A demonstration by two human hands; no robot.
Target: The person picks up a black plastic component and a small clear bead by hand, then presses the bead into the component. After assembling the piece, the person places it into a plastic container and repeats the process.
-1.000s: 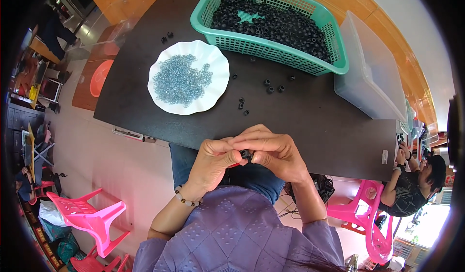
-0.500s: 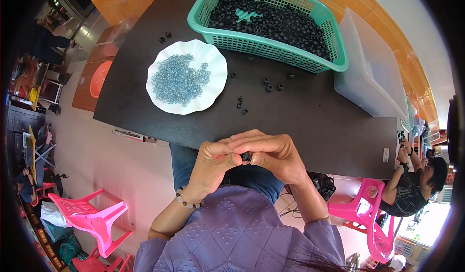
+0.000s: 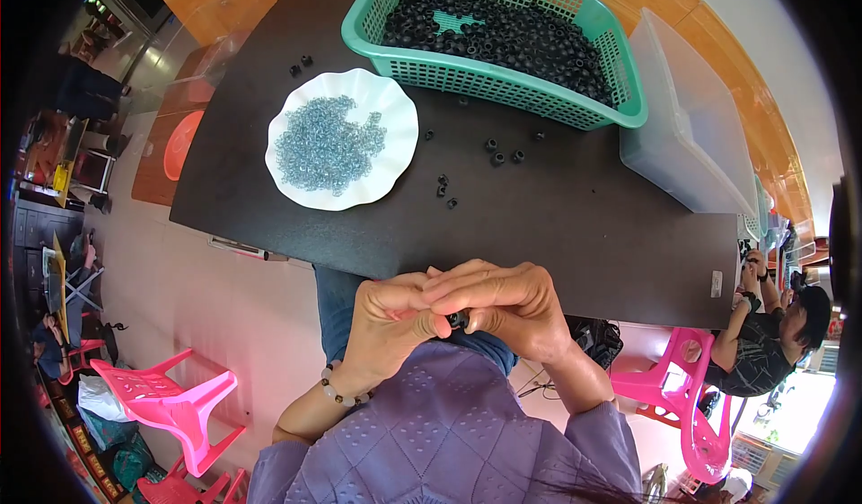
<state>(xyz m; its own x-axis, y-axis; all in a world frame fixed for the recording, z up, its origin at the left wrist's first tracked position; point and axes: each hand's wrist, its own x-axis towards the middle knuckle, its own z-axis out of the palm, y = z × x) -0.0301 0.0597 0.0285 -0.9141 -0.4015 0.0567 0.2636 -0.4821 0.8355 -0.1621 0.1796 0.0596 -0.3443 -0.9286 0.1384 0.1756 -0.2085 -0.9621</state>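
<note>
Where my left hand [image 3: 382, 329] and right hand [image 3: 519, 313] meet at the near edge of the bench [image 3: 575, 234], work on one small black piece [image 3: 459, 320] is, I judge, under way; my grip covers too much of it to show what is done. The piece lies directly between the two hands, each closed to a narrow pinch on it, the right arched partly over the left. Farther in, loose black pieces [image 3: 498, 159] lie scattered about the middle of the bench, well apart from both hands; whether finished or waiting, I cannot tell. Toward the left edge, a scalloped white plate [image 3: 400, 113] carries a heap of clear bluish rings [image 3: 328, 145]; ample stock seems left. Past it, near the same edge, lie two more black pieces [image 3: 294, 70]. Along the far edge, a green basket [image 3: 503, 91] holds a great many similar pieces [image 3: 530, 41]; if these are unworked, which I cannot confirm, much remains. Right of it, toward the far right corner, stands a clear plastic bin [image 3: 687, 149].
</note>
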